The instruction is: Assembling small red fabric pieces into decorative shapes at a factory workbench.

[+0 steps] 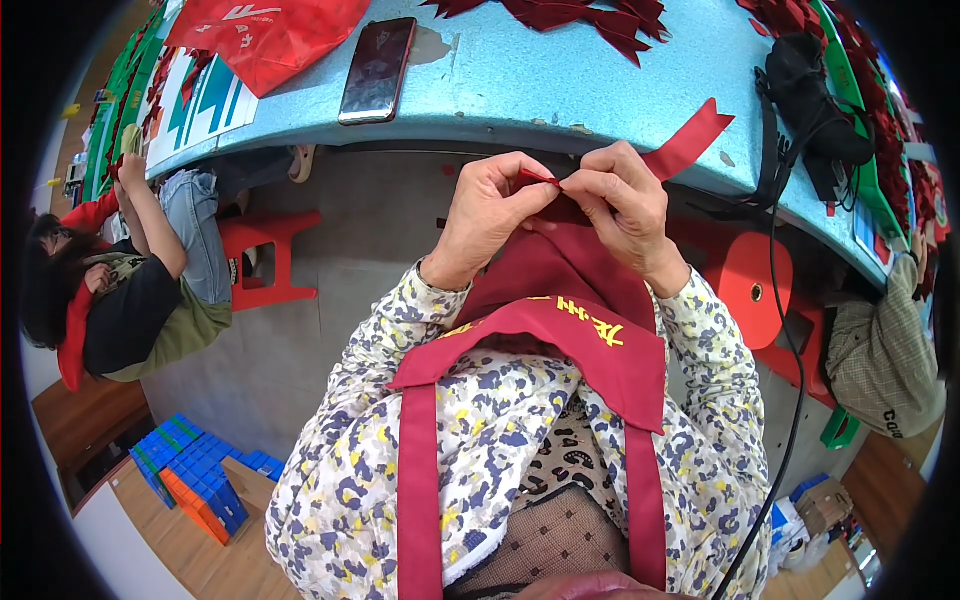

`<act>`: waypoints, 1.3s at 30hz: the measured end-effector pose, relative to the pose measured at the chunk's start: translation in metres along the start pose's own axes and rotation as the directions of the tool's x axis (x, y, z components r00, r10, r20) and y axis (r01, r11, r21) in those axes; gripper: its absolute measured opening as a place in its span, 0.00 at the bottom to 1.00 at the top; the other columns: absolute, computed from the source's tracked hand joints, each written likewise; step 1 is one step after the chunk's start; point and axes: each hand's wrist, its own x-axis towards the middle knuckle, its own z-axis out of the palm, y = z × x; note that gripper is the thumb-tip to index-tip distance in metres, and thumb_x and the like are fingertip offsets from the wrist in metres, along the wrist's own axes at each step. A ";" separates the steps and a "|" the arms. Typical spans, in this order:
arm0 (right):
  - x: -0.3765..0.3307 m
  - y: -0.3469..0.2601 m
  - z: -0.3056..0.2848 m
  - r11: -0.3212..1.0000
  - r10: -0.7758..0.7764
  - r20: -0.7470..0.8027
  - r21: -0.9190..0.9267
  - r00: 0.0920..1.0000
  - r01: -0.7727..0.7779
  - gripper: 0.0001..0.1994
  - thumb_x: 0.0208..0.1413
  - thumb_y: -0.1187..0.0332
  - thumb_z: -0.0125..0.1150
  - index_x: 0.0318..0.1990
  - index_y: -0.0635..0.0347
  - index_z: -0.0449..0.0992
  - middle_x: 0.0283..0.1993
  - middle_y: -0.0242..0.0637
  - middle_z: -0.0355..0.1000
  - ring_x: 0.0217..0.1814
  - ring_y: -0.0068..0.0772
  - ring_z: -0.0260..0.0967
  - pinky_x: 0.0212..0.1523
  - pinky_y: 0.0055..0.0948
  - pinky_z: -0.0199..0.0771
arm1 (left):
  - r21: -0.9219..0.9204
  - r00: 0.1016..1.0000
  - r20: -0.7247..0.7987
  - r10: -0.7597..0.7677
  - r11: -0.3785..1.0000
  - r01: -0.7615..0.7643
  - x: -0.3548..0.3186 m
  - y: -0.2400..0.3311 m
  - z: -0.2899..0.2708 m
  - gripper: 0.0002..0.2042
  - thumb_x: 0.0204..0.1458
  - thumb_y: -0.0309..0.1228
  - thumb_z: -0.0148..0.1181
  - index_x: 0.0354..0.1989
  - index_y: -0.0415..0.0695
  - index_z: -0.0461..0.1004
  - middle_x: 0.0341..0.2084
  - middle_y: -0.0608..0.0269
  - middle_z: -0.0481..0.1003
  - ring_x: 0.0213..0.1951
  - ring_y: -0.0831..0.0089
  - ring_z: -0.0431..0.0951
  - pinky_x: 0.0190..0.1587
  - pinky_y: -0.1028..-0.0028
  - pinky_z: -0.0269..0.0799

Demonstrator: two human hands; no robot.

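Observation:
My left hand [488, 208] and my right hand [628, 205] meet just off the near edge of the table, above my dark red apron [540, 265]. Thumb and forefinger of each are pinched on a dark red ribbon [690, 142], and the fingertips nearly touch. Behind my right hand a flat ribbon tail with a notched end sticks out to the upper right, over the table edge. A small folded part shows between the fingertips; the rest is hidden by my fingers.
On the blue table [530, 95] lie a phone [378, 70], a red plastic bag [265, 40] and dark red ribbon pieces [590, 20]. A black bag [815, 100] with a cable sits at right. Red stools [262, 258] and people [150, 290] flank me.

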 end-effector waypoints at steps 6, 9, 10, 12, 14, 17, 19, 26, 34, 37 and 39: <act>0.001 0.004 -0.007 0.990 -0.131 0.054 -0.051 0.990 0.133 0.15 0.34 0.82 0.65 0.33 0.58 0.76 0.30 0.32 0.66 0.29 0.29 0.64 0.26 0.24 0.64 | -0.071 1.000 0.030 -0.002 0.997 0.004 -0.003 0.001 0.002 0.03 0.52 0.23 0.55 0.33 0.38 0.73 0.26 0.65 0.75 0.24 0.79 0.77 0.24 0.84 0.71; 0.003 0.004 -0.011 0.967 -0.221 0.079 -0.109 0.972 0.229 0.16 0.32 0.82 0.65 0.34 0.57 0.77 0.29 0.32 0.66 0.29 0.30 0.64 0.27 0.25 0.64 | -0.099 0.999 0.037 -0.014 0.995 0.018 -0.004 0.002 0.003 0.03 0.52 0.23 0.54 0.34 0.38 0.73 0.27 0.64 0.75 0.25 0.78 0.77 0.24 0.82 0.72; 0.003 0.004 -0.012 0.960 -0.240 0.083 -0.126 0.967 0.250 0.16 0.32 0.81 0.64 0.34 0.57 0.77 0.29 0.31 0.66 0.29 0.30 0.64 0.28 0.26 0.64 | -0.098 0.999 0.037 -0.013 0.995 0.016 -0.005 0.003 0.004 0.03 0.52 0.23 0.54 0.34 0.38 0.73 0.27 0.64 0.75 0.25 0.78 0.77 0.24 0.82 0.72; 0.003 0.004 -0.013 0.944 -0.279 0.092 -0.159 0.956 0.290 0.15 0.31 0.79 0.63 0.34 0.56 0.77 0.29 0.31 0.66 0.29 0.30 0.64 0.29 0.28 0.65 | -0.147 0.999 0.045 -0.025 0.989 0.032 -0.006 0.002 0.005 0.04 0.53 0.23 0.54 0.34 0.37 0.72 0.27 0.63 0.75 0.26 0.78 0.77 0.24 0.81 0.73; 0.005 0.003 -0.015 0.928 -0.307 0.105 -0.186 0.946 0.322 0.15 0.32 0.78 0.63 0.33 0.56 0.77 0.29 0.30 0.66 0.29 0.30 0.64 0.30 0.29 0.65 | -0.171 0.998 0.051 -0.031 0.984 0.039 -0.005 0.000 0.005 0.04 0.53 0.23 0.54 0.35 0.37 0.72 0.27 0.63 0.75 0.27 0.78 0.77 0.25 0.81 0.73; 0.007 0.001 -0.018 0.894 -0.358 0.135 -0.237 0.924 0.381 0.13 0.34 0.75 0.62 0.33 0.56 0.77 0.29 0.30 0.66 0.29 0.29 0.65 0.31 0.29 0.65 | -0.211 0.999 0.049 -0.013 0.977 0.023 -0.004 -0.003 0.003 0.03 0.52 0.21 0.53 0.33 0.35 0.73 0.28 0.65 0.75 0.29 0.83 0.73 0.32 0.83 0.73; 0.008 0.000 -0.019 0.874 -0.377 0.156 -0.265 0.913 0.407 0.13 0.34 0.74 0.61 0.33 0.56 0.77 0.30 0.30 0.67 0.30 0.29 0.66 0.32 0.30 0.65 | -0.225 0.998 0.053 -0.016 0.974 0.027 -0.003 -0.002 0.003 0.03 0.52 0.21 0.54 0.33 0.35 0.73 0.28 0.65 0.75 0.29 0.83 0.73 0.33 0.84 0.72; 0.010 0.005 -0.022 0.856 -0.387 0.164 -0.302 0.907 0.420 0.13 0.34 0.73 0.62 0.34 0.56 0.76 0.30 0.30 0.68 0.30 0.28 0.66 0.33 0.29 0.65 | -0.179 1.000 0.017 0.010 0.984 -0.007 0.003 -0.001 0.011 0.04 0.53 0.25 0.57 0.33 0.36 0.73 0.26 0.66 0.75 0.27 0.84 0.73 0.33 0.84 0.70; 0.000 0.030 -0.047 0.953 -0.235 0.100 -0.170 0.967 0.250 0.11 0.38 0.74 0.65 0.33 0.57 0.73 0.30 0.32 0.70 0.29 0.31 0.68 0.30 0.28 0.64 | -0.170 0.995 0.076 -0.066 0.982 0.078 0.020 0.002 0.029 0.06 0.54 0.28 0.57 0.34 0.36 0.73 0.25 0.65 0.75 0.28 0.83 0.74 0.34 0.84 0.71; -0.002 0.039 -0.067 0.979 -0.137 0.138 -0.134 0.981 0.155 0.10 0.40 0.74 0.66 0.32 0.57 0.72 0.30 0.33 0.71 0.29 0.32 0.68 0.29 0.28 0.63 | 0.079 0.998 0.023 0.052 0.995 -0.053 0.028 0.001 0.037 0.07 0.55 0.28 0.56 0.34 0.36 0.72 0.28 0.65 0.75 0.30 0.84 0.73 0.35 0.82 0.71; -0.001 0.044 -0.081 0.970 -0.122 0.207 -0.182 0.971 0.160 0.10 0.41 0.74 0.65 0.32 0.57 0.72 0.30 0.32 0.71 0.30 0.32 0.69 0.29 0.28 0.63 | 0.083 0.998 0.020 0.060 0.995 -0.062 0.032 0.006 0.047 0.07 0.55 0.28 0.55 0.34 0.36 0.72 0.28 0.66 0.74 0.30 0.85 0.72 0.35 0.82 0.70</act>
